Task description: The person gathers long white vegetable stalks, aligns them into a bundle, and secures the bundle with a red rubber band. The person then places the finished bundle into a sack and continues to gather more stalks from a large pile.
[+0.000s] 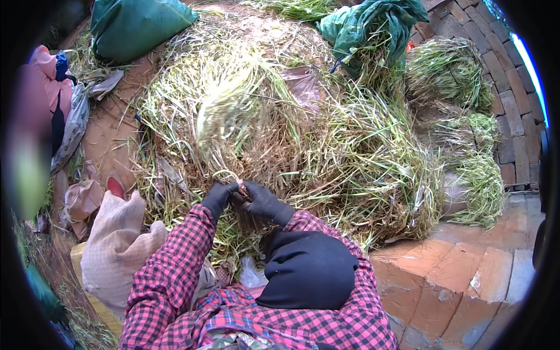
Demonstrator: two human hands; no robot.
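Observation:
My left hand (pixel 218 199), in a dark glove, grips the base of a thin bundle of green plant stalks (pixel 218 162) whose tops spread away from me and look blurred. Close beside it on the right, my right hand (pixel 264 203), also gloved, is closed around the root ends of stalks, its thumb near the other hand's fingertips. Both hands are low over a large heap of cut stalks with brown roots (pixel 363 170). More stalks (pixel 229 240) lie under and just below the hands. The exact finger grip on the roots is partly hidden.
Green sacks (pixel 140 28) stand at the back left and, as an open mesh sack (pixel 380 26) holding stalks, at the back right. Bundled stalks (pixel 450 74) line the right side by a brick floor (pixel 512 83). A clear plastic bag (pixel 253 274) lies near my lap. Another person's pink sleeve (pixel 51 78) shows far left.

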